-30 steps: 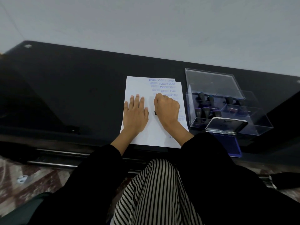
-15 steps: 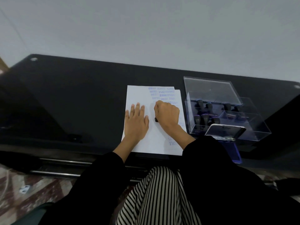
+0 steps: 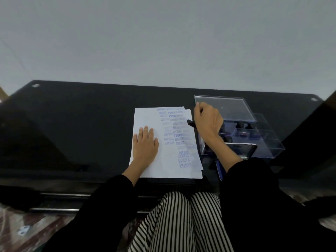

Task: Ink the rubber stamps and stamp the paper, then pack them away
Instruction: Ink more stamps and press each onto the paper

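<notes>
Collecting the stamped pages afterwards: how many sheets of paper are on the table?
2, overlapping, slightly offset: one sheet reaches farther away; the other sheet juts out on the right. The left hand rests on them. More may hide beneath.

Black glossy table (image 3: 72,133), wide, set against plain grey wall (image 3: 163,42). Round metal fitting (image 3: 35,85) at far left corner, another at far right. Metal rail (image 3: 60,195) under near edge. Striped trousers (image 3: 178,224) below. Patterned floor (image 3: 27,228) at lower left.

stamp (image 3: 190,123) mostly hidden, stamped words (image 3: 183,157) blurred
</notes>
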Demonstrator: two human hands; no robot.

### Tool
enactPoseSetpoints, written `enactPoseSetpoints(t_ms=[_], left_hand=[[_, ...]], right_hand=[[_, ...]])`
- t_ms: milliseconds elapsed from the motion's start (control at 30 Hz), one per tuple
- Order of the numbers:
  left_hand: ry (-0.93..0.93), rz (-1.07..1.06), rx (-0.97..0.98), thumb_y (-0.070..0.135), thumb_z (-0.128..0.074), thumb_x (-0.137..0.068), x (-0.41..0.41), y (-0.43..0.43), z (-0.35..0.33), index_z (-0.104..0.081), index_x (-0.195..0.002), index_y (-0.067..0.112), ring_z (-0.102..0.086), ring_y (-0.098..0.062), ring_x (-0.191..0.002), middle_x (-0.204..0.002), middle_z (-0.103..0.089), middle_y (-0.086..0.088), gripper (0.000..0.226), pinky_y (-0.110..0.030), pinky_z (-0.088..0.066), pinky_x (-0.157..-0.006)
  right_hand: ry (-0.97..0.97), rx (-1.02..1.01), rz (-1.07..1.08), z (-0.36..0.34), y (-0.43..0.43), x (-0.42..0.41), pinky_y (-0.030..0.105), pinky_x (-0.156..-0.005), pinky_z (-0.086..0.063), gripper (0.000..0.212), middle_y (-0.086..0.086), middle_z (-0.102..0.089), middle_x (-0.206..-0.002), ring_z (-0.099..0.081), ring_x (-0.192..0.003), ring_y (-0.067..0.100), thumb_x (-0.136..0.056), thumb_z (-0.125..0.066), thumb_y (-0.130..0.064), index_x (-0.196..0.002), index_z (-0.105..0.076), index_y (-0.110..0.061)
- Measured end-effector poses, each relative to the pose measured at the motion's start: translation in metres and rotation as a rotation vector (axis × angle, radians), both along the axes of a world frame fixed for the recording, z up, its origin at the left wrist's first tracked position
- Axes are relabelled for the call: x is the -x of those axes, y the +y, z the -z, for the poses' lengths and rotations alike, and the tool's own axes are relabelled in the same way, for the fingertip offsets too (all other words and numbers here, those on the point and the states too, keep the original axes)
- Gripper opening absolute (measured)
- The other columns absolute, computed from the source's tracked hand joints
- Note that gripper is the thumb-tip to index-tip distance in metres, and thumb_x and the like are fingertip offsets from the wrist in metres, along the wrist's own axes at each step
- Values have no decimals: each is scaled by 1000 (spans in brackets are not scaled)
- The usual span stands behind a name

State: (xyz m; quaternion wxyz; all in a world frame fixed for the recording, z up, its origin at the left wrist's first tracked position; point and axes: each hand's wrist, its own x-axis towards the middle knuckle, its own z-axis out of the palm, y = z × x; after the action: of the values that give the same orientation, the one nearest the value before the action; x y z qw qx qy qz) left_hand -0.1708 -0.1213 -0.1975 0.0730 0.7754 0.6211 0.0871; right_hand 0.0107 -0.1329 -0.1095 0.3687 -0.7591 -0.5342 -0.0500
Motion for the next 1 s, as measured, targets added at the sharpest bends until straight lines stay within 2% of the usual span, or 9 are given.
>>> enactPoseSetpoints(t_ms=[167,267,333,433,533,667,733,867,1000], left_hand=[[-11,-4,31,21,-28,-100,-7,1,-9,-18,-146,7,-9,-26,-146,-156,-14,-11,49,-41,-10,-118],[-58,24,23,18,-31,-100,-18,3,-15,-21,-146,6,-12,-26,-145,-155,-18,-11,49,-40,-12,-119],[-96,55,3,20,-32,-100,-30,4,-20,-23,-145,7,-15,-25,-145,-154,-21,-11,48,-40,-14,-119],[-182,101,0,24,-36,-100,-52,6,-30,-27,-144,9,-21,-24,-143,-153,-25,-8,48,-39,-18,-119],[-243,155,0,23,-41,-98,-72,8,-35,-30,-143,9,-27,-23,-140,-151,-30,-7,48,-36,-22,-118],[-280,230,0,20,-39,-99,-94,7,-40,-32,-142,8,-33,-22,-136,-148,-35,-7,45,-32,-25,-114],[-308,244,-1,20,-36,-100,-102,6,-42,-33,-141,8,-35,-21,-134,-146,-37,-8,43,-31,-26,-112],[-393,247,1,25,-33,-101,-118,-3,-41,-38,-136,5,-42,-23,-127,-139,-44,-11,41,-31,-32,-107],[-506,253,36,24,-33,-100,-134,-13,-36,-43,-130,6,-47,-24,-120,-131,-49,-11,36,-33,-39,-100]], right_hand=[[79,39,17,-9,-7,-18,25,-46,-24,46,-1,-40,-51,-43,-56,19,-98,-39,-29,-55,-35,-17],[134,121,-14,-20,-7,-36,27,-55,-30,45,-4,-37,-51,-45,-61,21,-95,-42,-32,-54,-31,-18],[150,226,-78,-32,-4,-50,28,-58,-29,36,-4,-39,-56,-42,-63,20,-94,-40,-29,-61,-34,-18],[214,418,-239,-46,8,-72,29,-55,-27,15,-3,-39,-67,-35,-61,14,-97,-34,-25,-89,-35,-13],[291,566,-352,-53,23,-88,23,-51,-33,11,2,-41,-78,-36,-63,11,-97,-39,-19,-98,-32,-11],[158,669,-419,-52,41,-95,20,-50,-41,14,1,-49,-73,-47,-65,12,-95,-52,-16,-81,-49,-15],[111,721,-447,-46,50,-98,19,-50,-42,10,2,-54,-72,-50,-63,10,-91,-58,-17,-82,-55,-14],[23,824,-476,-28,61,-99,20,-50,-40,16,2,-57,-72,-52,-63,13,-90,-60,-18,-74,-57,-19],[-80,942,-525,-13,68,-96,36,-72,-51,7,8,-62,-88,-55,-74,18,-88,-61,-18,-82,-58,-17]])
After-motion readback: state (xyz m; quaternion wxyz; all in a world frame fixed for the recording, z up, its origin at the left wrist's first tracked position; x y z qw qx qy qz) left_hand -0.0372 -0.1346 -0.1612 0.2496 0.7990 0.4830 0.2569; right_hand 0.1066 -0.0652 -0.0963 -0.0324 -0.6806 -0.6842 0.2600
